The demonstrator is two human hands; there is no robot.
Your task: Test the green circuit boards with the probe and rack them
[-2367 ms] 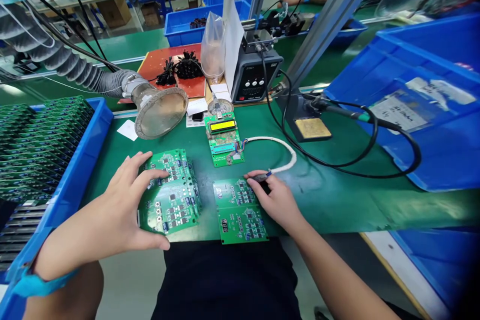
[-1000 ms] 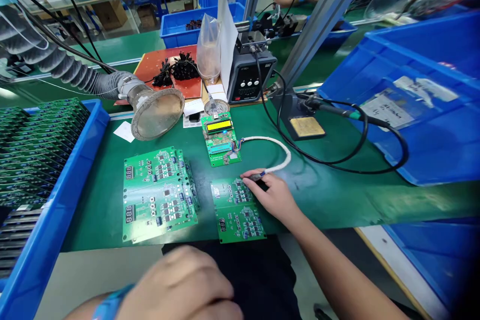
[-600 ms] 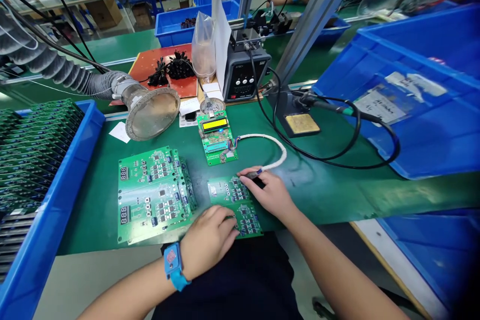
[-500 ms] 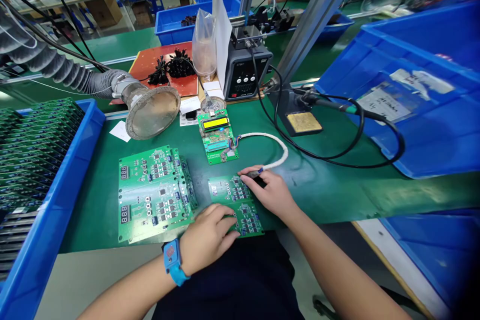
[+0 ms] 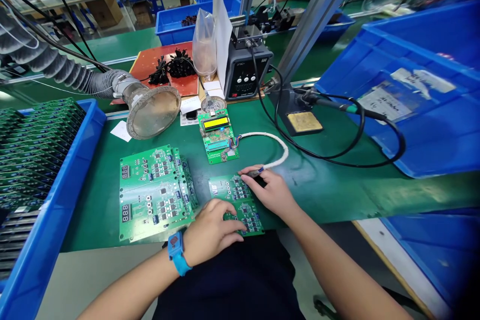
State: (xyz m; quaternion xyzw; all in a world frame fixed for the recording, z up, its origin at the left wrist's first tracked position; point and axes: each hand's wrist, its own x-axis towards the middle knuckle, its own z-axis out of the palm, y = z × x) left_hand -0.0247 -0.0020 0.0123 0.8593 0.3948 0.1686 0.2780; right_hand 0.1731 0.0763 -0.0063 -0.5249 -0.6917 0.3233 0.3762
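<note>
A green circuit board lies flat at the bench's front edge. My right hand pinches a cable-end probe against the board's upper right edge; its tip is hidden by my fingers. From the probe, a white-sleeved cable curves back to a programmer board with a lit yellow display. My left hand, with a blue wrist strap, rests over the lower left of the circuit board, fingers apart. To its left sits a stack of similar boards with digit displays.
A blue bin of upright boards stands at the left. A fume extractor hood hangs above the bench. Behind are a soldering station and black cable bundles. The iron's stand and a large blue crate are at the right.
My left hand has shifted slightly right, its fingers reaching further over the lower part of the circuit board. My right hand and the probe stay in place.
</note>
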